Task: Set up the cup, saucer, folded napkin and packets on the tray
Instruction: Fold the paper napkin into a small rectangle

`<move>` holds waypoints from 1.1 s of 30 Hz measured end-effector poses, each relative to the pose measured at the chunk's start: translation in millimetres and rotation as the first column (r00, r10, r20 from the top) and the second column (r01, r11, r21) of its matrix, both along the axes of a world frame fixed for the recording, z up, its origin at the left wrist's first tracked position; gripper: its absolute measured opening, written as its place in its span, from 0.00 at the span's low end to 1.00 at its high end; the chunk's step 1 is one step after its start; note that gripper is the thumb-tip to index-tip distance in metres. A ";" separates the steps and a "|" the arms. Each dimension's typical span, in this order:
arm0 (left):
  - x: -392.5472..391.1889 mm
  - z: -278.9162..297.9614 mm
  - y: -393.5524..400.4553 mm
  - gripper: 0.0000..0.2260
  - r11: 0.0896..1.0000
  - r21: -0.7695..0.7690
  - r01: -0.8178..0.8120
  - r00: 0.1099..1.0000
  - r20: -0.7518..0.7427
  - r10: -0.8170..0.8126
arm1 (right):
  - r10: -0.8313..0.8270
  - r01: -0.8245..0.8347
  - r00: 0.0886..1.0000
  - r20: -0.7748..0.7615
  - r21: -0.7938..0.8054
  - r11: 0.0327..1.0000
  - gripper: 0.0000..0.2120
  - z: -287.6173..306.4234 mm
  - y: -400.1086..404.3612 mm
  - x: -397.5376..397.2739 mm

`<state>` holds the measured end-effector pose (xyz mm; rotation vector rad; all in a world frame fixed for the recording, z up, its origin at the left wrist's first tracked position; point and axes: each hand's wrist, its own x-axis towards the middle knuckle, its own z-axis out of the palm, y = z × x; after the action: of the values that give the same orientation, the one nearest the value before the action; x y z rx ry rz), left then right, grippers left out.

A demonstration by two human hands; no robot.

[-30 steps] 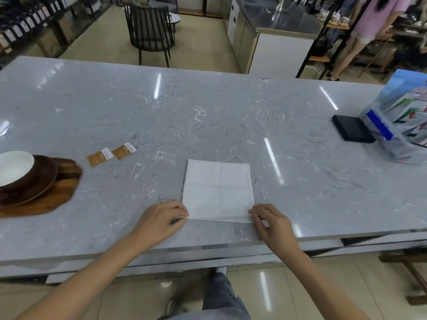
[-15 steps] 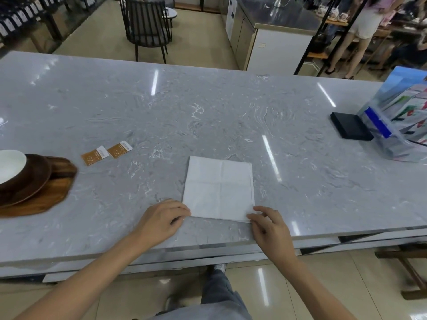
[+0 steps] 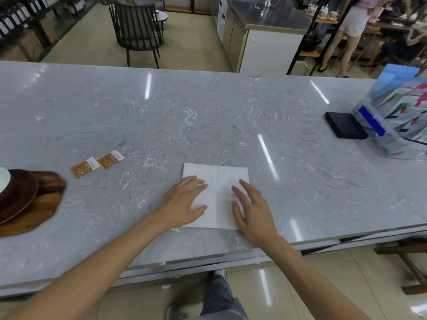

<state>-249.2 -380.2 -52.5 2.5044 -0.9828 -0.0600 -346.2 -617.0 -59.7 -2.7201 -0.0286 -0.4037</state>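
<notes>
The left hand [image 3: 184, 202] lies flat and spread, palm down, on the left half of the white napkin [image 3: 218, 195]; the right hand [image 3: 250, 209] lies the same way on the right half, fingers splayed and grasping nothing. The napkin rests flat on the grey marbled bench [image 3: 208, 125], close to its near edge, with a crease showing between the two hands. The bench around the napkin is bare on every side.

Left of the napkin and a little farther back lie two small orange-brown packets [image 3: 97, 166], side by side and just apart. Farther left again, at the frame's edge, a wooden tray [image 3: 44, 209] carries a dark brown saucer [image 3: 20, 195], and on the saucer sits a white cup [image 3: 4, 183], mostly cut off by the frame.

Well to the right of the napkin and farther back, a flat black box [image 3: 345, 124] lies touching a clear plastic holder of leaflets [image 3: 397, 118]. Beyond the bench, behind the napkin, stands a dark slatted chair [image 3: 136, 31].
</notes>
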 end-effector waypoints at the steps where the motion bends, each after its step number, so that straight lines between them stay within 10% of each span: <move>1: 12.1 -0.2 -8.4 0.33 0.997 0.075 0.032 0.999 -0.029 -0.030 | 0.028 -0.029 0.999 -0.044 -0.022 0.999 0.23 0.9 3.7 14.0; 14: 59.5 -31.3 -27.6 0.62 0.947 0.320 -0.026 0.998 -0.052 0.045 | -0.045 -0.008 0.944 -0.327 -0.160 0.987 0.31 -32.8 -11.5 81.2; 33: 36.9 -17.8 -41.8 0.32 0.977 0.206 -0.059 0.998 0.024 0.055 | -0.108 0.086 0.956 -0.274 -0.094 0.992 0.29 -18.4 -7.1 43.4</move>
<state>-212.3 -422.0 -70.3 2.7255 -0.9550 -0.1277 -302.8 -624.1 -78.1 -2.8405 0.1700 -0.0433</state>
